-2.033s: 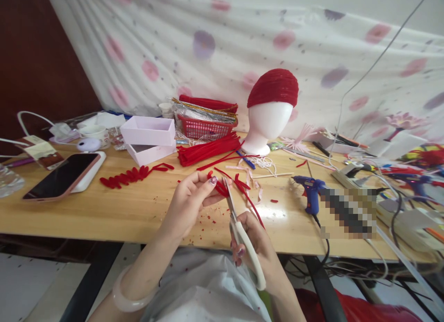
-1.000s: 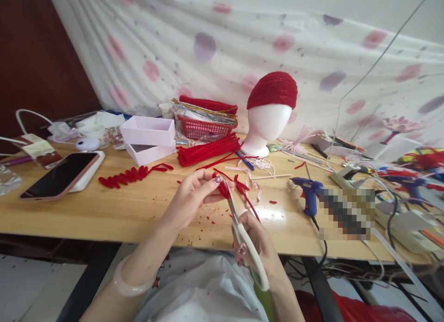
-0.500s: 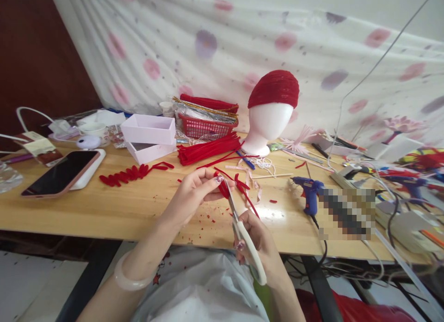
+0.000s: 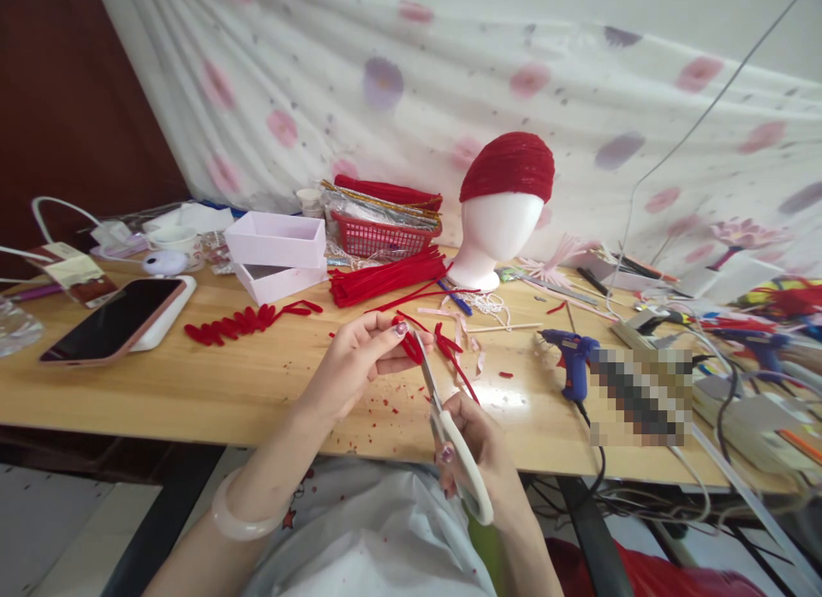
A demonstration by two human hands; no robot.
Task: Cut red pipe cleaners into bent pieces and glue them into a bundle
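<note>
Between the thumb and fingers of my left hand (image 4: 360,357) is a small red fuzzy piece (image 4: 412,349), which looks like bent pipe cleaner. My right hand (image 4: 479,443) is wrapped around the white handles of a pair of scissors (image 4: 463,460). The blades point up and away from me, their tips beside the red piece. Just beyond them, a bent red pipe cleaner (image 4: 449,344) lies on the table. Tiny red clippings (image 4: 378,408) are scattered under my hands. Several red fuzzy petal shapes (image 4: 235,325) lie in a row to the left.
Behind my hands lies a bundle of red pipe cleaners (image 4: 385,277), near a red basket (image 4: 385,237) and a white foam head (image 4: 497,229) with a red covering. A blue glue gun (image 4: 574,357) lies right; a phone (image 4: 116,319) and pale boxes (image 4: 276,241) stand left.
The scissor tips have shifted slightly relative to the red piece, and my left hand has tilted it a little. Everything on the table stays in place.
</note>
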